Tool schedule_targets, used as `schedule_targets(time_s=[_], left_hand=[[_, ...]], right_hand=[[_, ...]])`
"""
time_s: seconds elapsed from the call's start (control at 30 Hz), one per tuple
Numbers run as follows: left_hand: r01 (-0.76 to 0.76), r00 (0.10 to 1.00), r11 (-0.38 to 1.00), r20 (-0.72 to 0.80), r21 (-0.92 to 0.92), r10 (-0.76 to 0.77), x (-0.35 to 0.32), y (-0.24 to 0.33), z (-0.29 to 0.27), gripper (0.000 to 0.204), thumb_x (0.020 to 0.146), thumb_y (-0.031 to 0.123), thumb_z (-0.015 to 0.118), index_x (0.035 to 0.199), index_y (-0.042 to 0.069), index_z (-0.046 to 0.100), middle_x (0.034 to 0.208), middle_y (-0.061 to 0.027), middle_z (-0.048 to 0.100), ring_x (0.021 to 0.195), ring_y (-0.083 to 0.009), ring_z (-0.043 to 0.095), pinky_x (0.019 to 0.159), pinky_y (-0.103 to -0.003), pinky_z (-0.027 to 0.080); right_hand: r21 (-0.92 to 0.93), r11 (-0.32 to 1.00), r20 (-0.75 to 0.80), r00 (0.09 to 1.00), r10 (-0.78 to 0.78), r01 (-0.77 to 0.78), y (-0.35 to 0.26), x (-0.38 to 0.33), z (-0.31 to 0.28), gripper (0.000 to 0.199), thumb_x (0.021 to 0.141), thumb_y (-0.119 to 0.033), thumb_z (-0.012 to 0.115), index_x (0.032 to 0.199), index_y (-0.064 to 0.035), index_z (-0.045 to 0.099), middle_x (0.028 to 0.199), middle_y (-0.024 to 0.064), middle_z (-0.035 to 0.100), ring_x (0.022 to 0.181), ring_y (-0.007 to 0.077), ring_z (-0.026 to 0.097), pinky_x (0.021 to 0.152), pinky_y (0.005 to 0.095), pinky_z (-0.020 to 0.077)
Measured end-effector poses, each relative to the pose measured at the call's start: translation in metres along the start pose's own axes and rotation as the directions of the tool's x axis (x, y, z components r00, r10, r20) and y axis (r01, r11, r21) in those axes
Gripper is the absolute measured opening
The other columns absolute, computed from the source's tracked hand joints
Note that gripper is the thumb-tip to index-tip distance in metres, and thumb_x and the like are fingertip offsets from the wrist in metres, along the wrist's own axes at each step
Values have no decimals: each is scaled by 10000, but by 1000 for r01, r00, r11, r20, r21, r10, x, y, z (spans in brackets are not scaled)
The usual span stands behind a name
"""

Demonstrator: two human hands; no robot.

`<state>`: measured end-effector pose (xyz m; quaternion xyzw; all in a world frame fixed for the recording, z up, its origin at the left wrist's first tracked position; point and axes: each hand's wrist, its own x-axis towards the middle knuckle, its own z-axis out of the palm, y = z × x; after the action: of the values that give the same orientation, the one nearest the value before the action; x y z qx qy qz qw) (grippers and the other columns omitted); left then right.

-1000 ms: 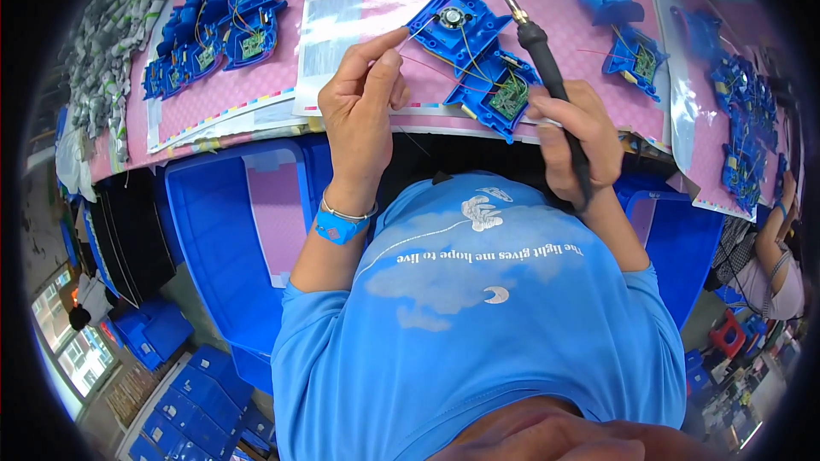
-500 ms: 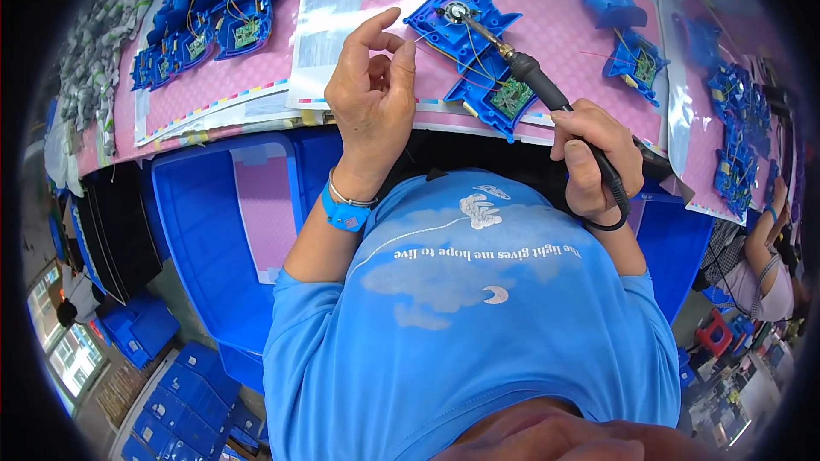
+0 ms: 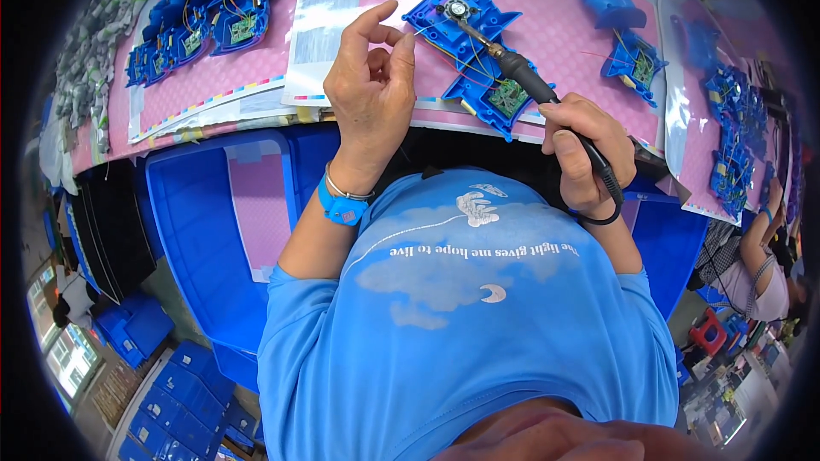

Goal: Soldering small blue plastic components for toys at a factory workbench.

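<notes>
My right hand grips a soldering iron with a black handle and cord. Its metal tip points up and left, at the lower edge of a round silver part like a small speaker. That part sits in an opened blue plastic housing, whose other half holds a green circuit board. Thin yellow and red wires run between the halves. My left hand is raised just left of the housing, index finger and thumb apart, other fingers curled; nothing shows between them.
More opened blue housings with boards stand at the far left and right. Another group lies along the right edge, near another person's arm. Below the pink-covered table is a blue bin.
The soldering iron's tip has shifted slightly down from the round silver part's middle to its lower edge. My right hand moved a little left; my left hand has barely moved.
</notes>
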<state>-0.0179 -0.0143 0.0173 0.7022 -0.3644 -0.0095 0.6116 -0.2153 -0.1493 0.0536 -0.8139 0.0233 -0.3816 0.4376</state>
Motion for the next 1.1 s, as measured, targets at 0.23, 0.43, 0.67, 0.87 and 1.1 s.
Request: schedule_targets(time_s=[0.23, 0.43, 0.67, 0.87, 1.1], left_hand=[[-7, 1000, 1000, 6, 21, 7, 2, -2, 2, 357, 951, 6, 711, 1288, 21, 594, 881, -58, 684, 592, -61, 622, 486, -209, 468], [-16, 1000, 1000, 15, 20, 16, 4, -4, 2, 388, 935, -16, 713, 1301, 25, 590, 889, -62, 691, 601, -62, 628, 491, -212, 471], [-64, 998, 992, -16, 107, 66, 10, 0, -11, 418, 915, -24, 723, 1307, 31, 588, 869, -56, 693, 562, -55, 603, 480, -205, 449], [-73, 997, 989, -16, 131, 76, 7, -6, -10, 434, 909, -24, 730, 1314, 34, 582, 867, -57, 699, 555, -58, 598, 472, -210, 439], [-101, 995, 987, -4, 121, 102, 7, -11, -8, 442, 907, -25, 733, 1316, 30, 573, 877, -61, 706, 545, -60, 592, 460, -212, 428]], right_hand=[[1, 1000, 17, 1000, 15, -15, 1, 0, -1, 269, 946, -112, 600, 1118, 81, 678, 712, 106, 597, 603, 167, 557, 564, 310, 415], [22, 1000, 3, 1000, -9, 9, 0, 1, -1, 273, 959, -124, 596, 1113, 88, 672, 723, 100, 599, 608, 162, 553, 567, 306, 407], [48, 999, -17, 1000, 11, -10, -4, 3, -5, 287, 972, -151, 600, 1109, 92, 666, 732, 94, 605, 608, 153, 553, 558, 298, 386], [31, 999, 47, 999, 26, -27, 2, 11, 0, 276, 940, -114, 595, 1094, 99, 678, 738, 110, 616, 598, 152, 551, 555, 300, 403], [27, 999, 47, 998, 33, -34, 6, 14, 6, 266, 921, -100, 597, 1075, 99, 685, 732, 115, 620, 592, 157, 562, 555, 293, 419]])
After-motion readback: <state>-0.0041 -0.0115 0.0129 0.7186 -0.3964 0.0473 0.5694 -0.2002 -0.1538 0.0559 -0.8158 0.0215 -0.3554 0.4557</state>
